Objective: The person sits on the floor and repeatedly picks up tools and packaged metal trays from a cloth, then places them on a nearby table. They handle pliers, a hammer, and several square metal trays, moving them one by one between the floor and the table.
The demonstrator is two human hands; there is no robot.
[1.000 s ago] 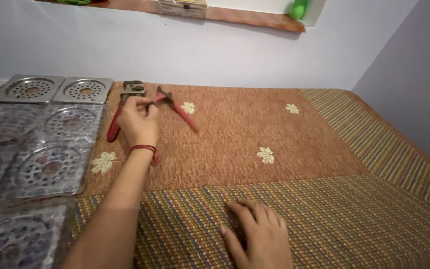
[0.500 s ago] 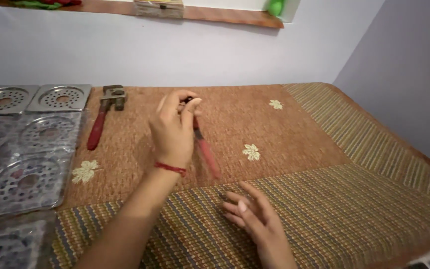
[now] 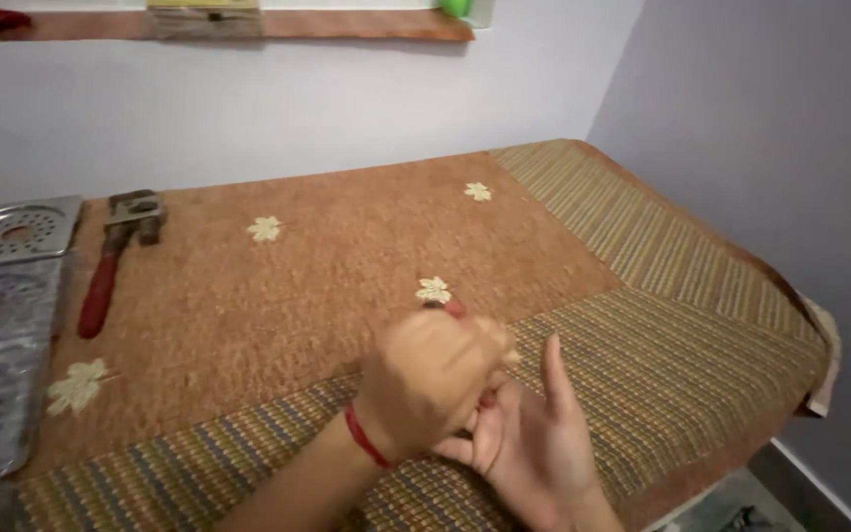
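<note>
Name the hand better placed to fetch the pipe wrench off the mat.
Probably the right hand: it is open, with nothing seen in it. The left hand is nearer the pipe wrench, but its grip is closed around a red-tipped thing.

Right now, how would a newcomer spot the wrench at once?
Start at the brown mat covering the bed and go to its far left edge. Beside the steel drain grates lies the wrench, the only tool there, with a red handle and rusty jaws.
</note>
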